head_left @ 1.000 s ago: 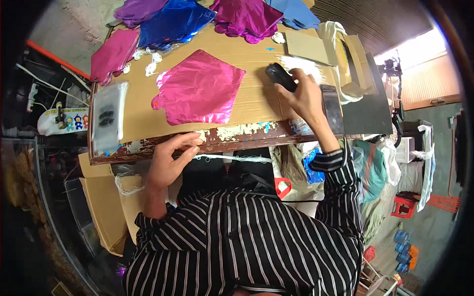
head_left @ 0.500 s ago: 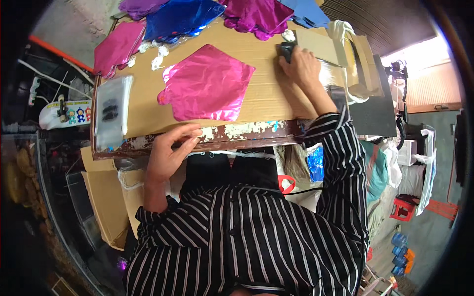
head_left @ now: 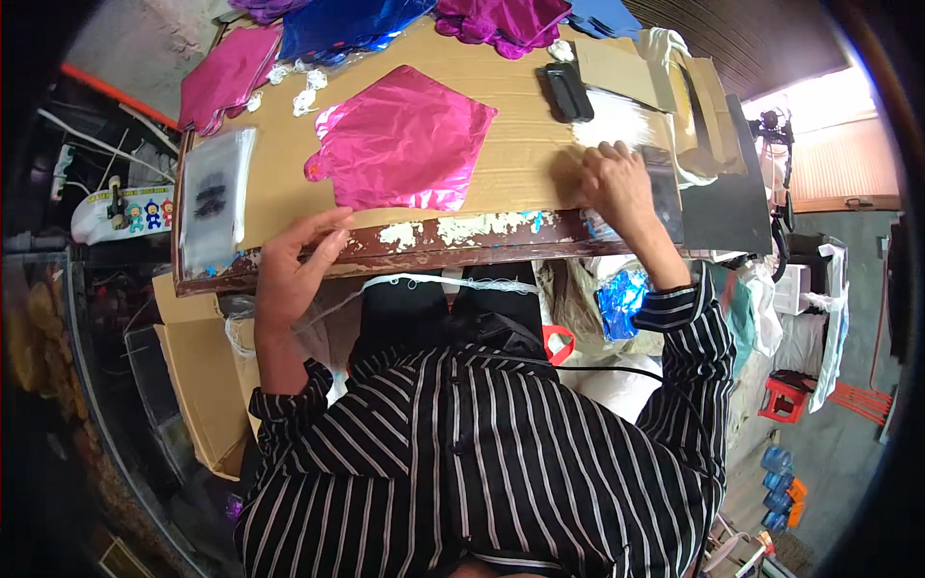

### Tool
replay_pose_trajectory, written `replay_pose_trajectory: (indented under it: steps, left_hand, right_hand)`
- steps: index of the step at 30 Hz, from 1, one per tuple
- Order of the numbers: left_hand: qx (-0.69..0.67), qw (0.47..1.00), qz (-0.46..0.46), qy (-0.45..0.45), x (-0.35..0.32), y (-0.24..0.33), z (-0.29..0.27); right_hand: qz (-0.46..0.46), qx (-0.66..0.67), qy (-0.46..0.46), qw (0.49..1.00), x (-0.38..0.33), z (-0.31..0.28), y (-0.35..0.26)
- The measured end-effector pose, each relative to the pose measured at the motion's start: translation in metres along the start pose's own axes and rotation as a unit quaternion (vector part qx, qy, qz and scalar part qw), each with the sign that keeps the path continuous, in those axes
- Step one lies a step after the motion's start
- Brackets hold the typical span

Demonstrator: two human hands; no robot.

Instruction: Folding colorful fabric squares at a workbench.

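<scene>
Head view — hands apart, left near pink foil.

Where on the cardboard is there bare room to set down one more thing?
Bare cardboard shows between the middle pink foil, black object and right hand, and between that foil and the clear bags. The far edge is crowded with coloured stacks.

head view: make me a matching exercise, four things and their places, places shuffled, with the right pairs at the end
1. pink foil piece
2. black oblong object
3. clear plastic stack
4. blue foil pile

A. left end of the table
B. far edge
C. just beyond the right hand
D. middle of the cardboard

Pairs: 1-D, 2-C, 3-A, 4-B
</scene>
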State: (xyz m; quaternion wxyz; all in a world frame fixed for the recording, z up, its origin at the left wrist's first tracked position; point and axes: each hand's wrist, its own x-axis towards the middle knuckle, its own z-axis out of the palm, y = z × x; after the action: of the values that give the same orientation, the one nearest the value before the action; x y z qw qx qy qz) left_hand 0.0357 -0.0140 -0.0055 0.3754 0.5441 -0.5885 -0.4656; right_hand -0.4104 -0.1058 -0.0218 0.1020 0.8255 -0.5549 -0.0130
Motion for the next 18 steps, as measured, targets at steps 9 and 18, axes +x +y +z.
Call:
replay_pose_trajectory:
  steps: [9, 18]
  left_hand:
    - [0.069, 0.996, 0.04, 0.038, 0.006, 0.0, -0.001]
    - [0.165, 0.974, 0.156, 0.018, 0.031, -0.006, 0.026]
  right_hand:
    - [-0.002, 0.006, 0.083, 0.997, -0.001, 0.008, 0.041]
    - [0.067, 0.138, 0.04, 0.987, 0.001, -0.005, 0.022]
